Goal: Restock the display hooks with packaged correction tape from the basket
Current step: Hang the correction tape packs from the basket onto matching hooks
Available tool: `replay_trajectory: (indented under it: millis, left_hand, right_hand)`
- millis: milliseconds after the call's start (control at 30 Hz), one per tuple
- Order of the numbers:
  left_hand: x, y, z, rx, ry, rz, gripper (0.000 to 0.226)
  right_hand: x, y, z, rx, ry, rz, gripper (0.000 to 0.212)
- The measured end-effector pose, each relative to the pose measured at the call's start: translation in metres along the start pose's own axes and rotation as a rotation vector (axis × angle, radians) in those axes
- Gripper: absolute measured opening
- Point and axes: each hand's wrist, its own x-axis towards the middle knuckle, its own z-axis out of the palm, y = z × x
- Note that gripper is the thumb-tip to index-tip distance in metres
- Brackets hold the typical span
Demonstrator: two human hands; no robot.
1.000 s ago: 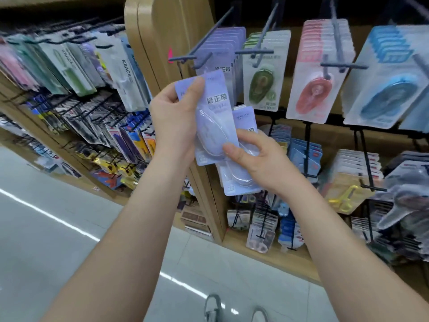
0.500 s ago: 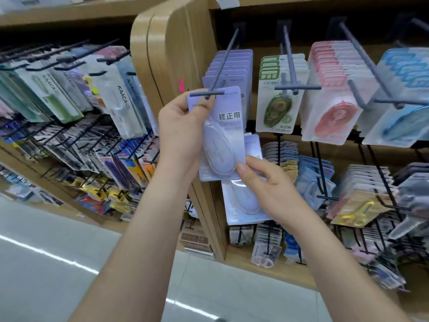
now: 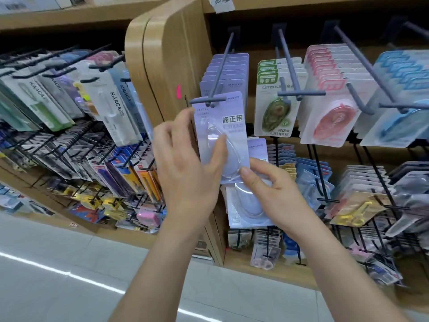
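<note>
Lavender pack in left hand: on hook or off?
Cannot tell: lavender pack meets the hook tip, hole hidden; left hand grips it.

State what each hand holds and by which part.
Left hand: lavender correction tape pack, by left edge and blister. Right hand: second lavender pack, by its upper half.

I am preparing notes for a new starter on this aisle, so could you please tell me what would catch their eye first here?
In the middle, the left hand holds a lavender correction tape pack up at the tip of a grey hook, while the right hand grips a second lavender pack just below it. To the right hang rows of green packs, pink packs and blue packs.
</note>
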Motion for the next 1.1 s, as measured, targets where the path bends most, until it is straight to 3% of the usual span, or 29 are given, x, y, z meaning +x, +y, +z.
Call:
replay_trajectory:
  millis: [133,233,433,567,667,800,900,967,1100]
  left_hand:
    - [-0.005,0.012,-0.003,0.194,-0.31,-0.153,0.085]
    - [0.005,0.015,0.004,0.19,-0.298,-0.141,0.086]
    - [0.025,0.004,0.037,0.303,-0.257,-0.106,0.076]
    - [0.034,-0.008,0.057,0.257,-0.18,-0.037,0.066]
    - [0.034,-0.011,0.056,0.276,-0.257,-0.093,0.07]
    - [0.004,-0.001,0.034,0.056,-0.292,-0.171,0.058]
    - [-0.02,0.008,0.03,-0.349,-0.498,-0.453,0.03]
    - [-0.023,0.007,0.03,-0.575,-0.498,-0.623,0.016]
    - [-0.018,0.004,0.031,-0.654,-0.436,-0.659,0.008]
  right_hand:
    - [0.003,0.006,-0.002,-0.113,0.013,0.016,0.029]
    - [0.003,0.007,-0.005,-0.056,0.036,0.025,0.023]
    - [-0.007,0.01,-0.029,-0.123,0.212,0.093,0.039]
    - [-0.011,0.008,-0.032,-0.083,0.255,0.088,0.042]
    - [-0.011,0.009,-0.027,0.018,0.25,0.076,0.062]
    - [-0.013,0.011,-0.022,0.139,0.243,0.086,0.082]
    - [-0.014,0.012,-0.019,0.137,0.218,0.062,0.089]
    - [-0.017,0.005,-0.017,0.13,0.168,0.075,0.082]
    - [-0.018,0.002,-0.017,0.105,0.107,0.146,0.049]
